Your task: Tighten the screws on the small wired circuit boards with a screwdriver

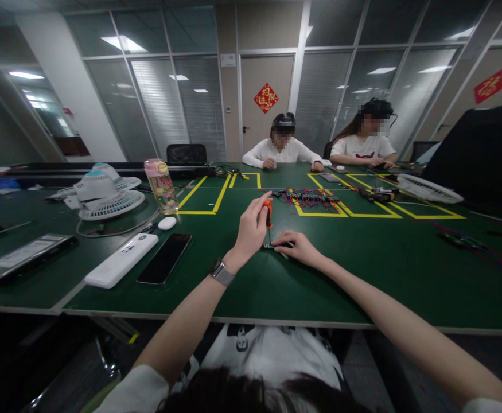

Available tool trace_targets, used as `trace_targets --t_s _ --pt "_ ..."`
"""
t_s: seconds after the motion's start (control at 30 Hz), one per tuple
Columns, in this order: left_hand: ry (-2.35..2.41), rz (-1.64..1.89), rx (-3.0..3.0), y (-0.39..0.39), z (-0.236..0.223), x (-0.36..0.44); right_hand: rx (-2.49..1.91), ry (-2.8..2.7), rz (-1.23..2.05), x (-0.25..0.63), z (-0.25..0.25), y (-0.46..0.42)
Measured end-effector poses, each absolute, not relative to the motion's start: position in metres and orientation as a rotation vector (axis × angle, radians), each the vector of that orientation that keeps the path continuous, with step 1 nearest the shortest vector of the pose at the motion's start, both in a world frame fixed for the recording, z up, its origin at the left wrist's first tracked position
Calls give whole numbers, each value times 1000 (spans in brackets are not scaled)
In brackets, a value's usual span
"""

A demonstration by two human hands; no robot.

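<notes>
My left hand (252, 228) is closed around the orange and black handle of a screwdriver (268, 213). The screwdriver stands upright, its thin shaft reaching down to a small green circuit board (268, 246) on the table. My right hand (296, 246) lies low over the table, its fingertips pressing on the board's right side and hiding part of it. Whether the tip sits in a screw is too small to tell. Just beyond my hands lies a bundle of circuit boards with red and blue wires (308, 198).
Left of my hands are a black phone (164, 259), a white power bank (122, 261), a white oval case (167, 223), a drink bottle (162, 188) and fans (104, 195). Wired boards (466, 238) lie at right. Two people sit across the green table (242, 298).
</notes>
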State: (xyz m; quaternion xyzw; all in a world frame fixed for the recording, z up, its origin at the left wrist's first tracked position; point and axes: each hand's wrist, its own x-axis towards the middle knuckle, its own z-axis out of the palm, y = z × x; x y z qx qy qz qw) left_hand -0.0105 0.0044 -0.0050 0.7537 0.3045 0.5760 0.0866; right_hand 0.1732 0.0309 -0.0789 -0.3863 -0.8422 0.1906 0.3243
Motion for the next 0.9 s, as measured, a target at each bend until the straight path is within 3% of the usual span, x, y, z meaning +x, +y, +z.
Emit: trace_targets --t_s 0.3,0.9 --pt "1093 1771 2227 5 -6 -12 -1013 -2203 493 173 -81 31" --pt "961 1734 2269 4 -7 -11 -999 -2198 489 174 -83 34"
